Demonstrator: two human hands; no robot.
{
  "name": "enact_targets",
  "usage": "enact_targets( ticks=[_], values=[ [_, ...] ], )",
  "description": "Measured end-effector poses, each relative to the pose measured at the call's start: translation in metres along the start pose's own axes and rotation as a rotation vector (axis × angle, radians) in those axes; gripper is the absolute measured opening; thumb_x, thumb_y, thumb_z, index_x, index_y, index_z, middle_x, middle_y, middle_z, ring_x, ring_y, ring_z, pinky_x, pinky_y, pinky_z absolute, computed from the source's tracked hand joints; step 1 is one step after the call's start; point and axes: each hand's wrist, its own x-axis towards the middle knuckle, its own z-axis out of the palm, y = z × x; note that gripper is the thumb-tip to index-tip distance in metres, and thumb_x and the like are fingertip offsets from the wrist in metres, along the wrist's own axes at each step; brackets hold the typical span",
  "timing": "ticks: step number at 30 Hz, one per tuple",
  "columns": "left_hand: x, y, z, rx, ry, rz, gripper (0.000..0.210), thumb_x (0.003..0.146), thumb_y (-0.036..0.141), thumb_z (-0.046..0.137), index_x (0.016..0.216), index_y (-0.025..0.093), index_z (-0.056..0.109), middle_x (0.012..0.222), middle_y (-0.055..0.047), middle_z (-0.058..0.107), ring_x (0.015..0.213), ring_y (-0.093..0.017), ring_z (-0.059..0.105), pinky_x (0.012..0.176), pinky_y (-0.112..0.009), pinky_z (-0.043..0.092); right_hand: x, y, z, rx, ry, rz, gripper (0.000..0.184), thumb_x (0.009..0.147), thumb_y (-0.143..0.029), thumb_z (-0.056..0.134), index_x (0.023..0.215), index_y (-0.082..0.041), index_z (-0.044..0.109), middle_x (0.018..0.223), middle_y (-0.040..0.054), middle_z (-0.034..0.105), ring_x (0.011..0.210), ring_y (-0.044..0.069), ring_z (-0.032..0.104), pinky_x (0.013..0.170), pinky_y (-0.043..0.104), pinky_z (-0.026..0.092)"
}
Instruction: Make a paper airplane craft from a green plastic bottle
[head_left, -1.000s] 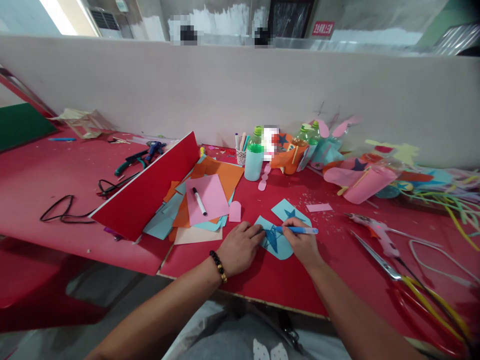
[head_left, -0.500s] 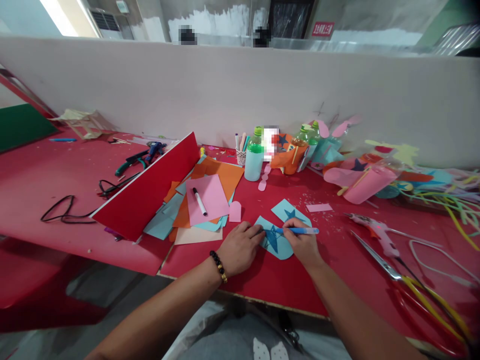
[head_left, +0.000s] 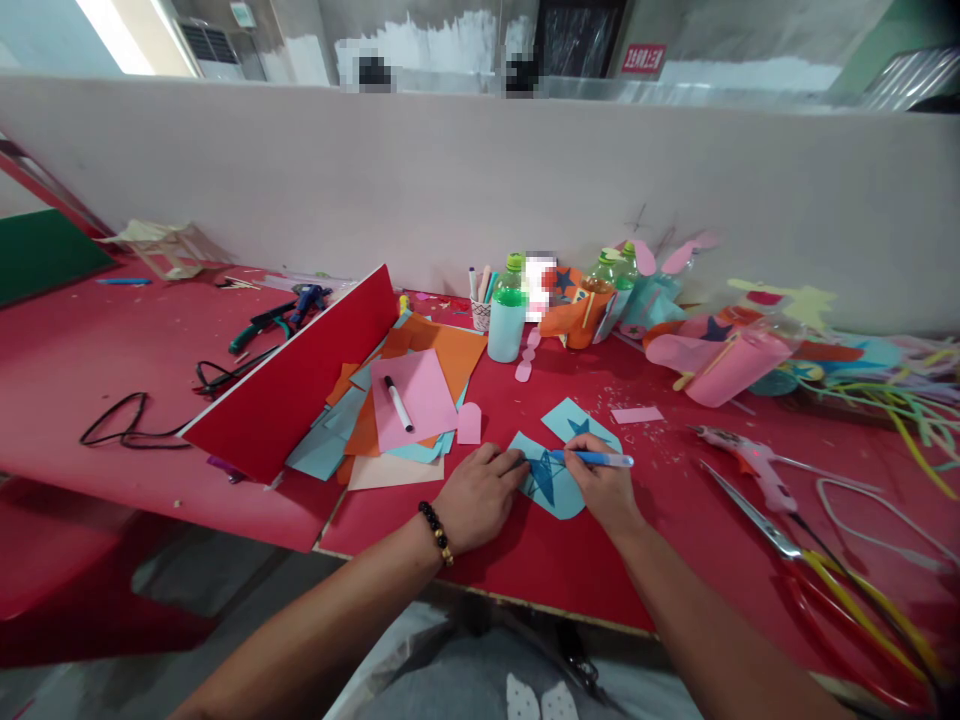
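My right hand (head_left: 601,488) is closed round a blue marker (head_left: 596,459), its tip on a light-blue paper piece (head_left: 559,503) with a rounded end. A dark blue star (head_left: 544,476) shows on that paper, partly coloured in. My left hand (head_left: 480,495) rests over the left edge of the same piece, pressing it to the table with bent fingers; the thumb is mostly hidden. Just behind lies a second light-blue piece (head_left: 561,412) with another blue star (head_left: 585,430). A small pink paper tab (head_left: 469,424) sits beyond my left hand.
Large scissors (head_left: 787,545) and a pink glue gun (head_left: 754,468) lie to the right. Coloured paper sheets (head_left: 442,350), topped by a capped marker (head_left: 398,404), lean near a red board (head_left: 300,375). Bottles (head_left: 507,325) and paper crafts (head_left: 739,370) stand along the white partition (head_left: 450,180).
The marker and my right hand have shifted very slightly left over the star. My left hand stays on the paper, and the rest looks the same.
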Motion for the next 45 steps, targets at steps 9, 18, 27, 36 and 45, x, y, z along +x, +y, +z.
enact_targets(
  ticks=[9,18,27,36,45],
  values=[
    [0.0002,0.0006,-0.0021,-0.010,0.009,0.010,0.040,0.090,0.013,0.045,0.129,0.015,0.053,0.131,-0.010,0.054,0.112,-0.022,0.050,0.098,-0.038,0.038,0.0001,0.0007,0.0001,-0.003,-0.008,0.010,0.015,0.080,-0.032,0.055,0.072,-0.020,0.057,0.059,-0.0026,0.053,0.052,0.012,0.046,0.049,0.024,0.037],
    [0.0001,0.0003,-0.0016,-0.012,-0.008,0.012,0.041,0.087,0.012,0.048,0.128,0.014,0.054,0.132,-0.009,0.054,0.112,-0.022,0.049,0.099,-0.038,0.037,-0.0009,-0.0036,-0.0018,0.024,-0.011,-0.007,0.013,0.078,-0.027,0.054,0.067,-0.020,0.054,0.056,-0.0027,0.050,0.053,0.013,0.046,0.049,0.024,0.036],
    [0.0005,0.0011,-0.0030,-0.010,-0.018,0.008,0.043,0.086,0.012,0.049,0.129,0.014,0.053,0.132,-0.009,0.053,0.109,-0.023,0.050,0.099,-0.038,0.038,-0.0013,-0.0035,-0.0004,0.033,-0.018,-0.022,0.013,0.079,-0.027,0.055,0.068,-0.020,0.055,0.056,-0.0035,0.048,0.052,0.012,0.044,0.049,0.024,0.036],
    [0.0006,0.0010,-0.0031,-0.003,-0.014,0.005,0.042,0.086,0.013,0.050,0.128,0.014,0.053,0.133,-0.008,0.053,0.110,-0.021,0.049,0.100,-0.037,0.037,-0.0016,-0.0015,0.0004,0.058,-0.050,-0.013,0.011,0.080,-0.026,0.054,0.070,-0.020,0.054,0.056,-0.0042,0.047,0.052,0.012,0.043,0.050,0.024,0.036],
    [0.0006,0.0009,-0.0034,-0.006,-0.018,0.000,0.043,0.086,0.012,0.049,0.129,0.014,0.052,0.133,-0.008,0.053,0.110,-0.022,0.049,0.098,-0.037,0.037,-0.0017,-0.0019,0.0005,0.055,-0.065,-0.039,0.011,0.080,-0.026,0.055,0.071,-0.020,0.055,0.057,-0.0038,0.049,0.053,0.012,0.045,0.051,0.023,0.036]
  ],
)
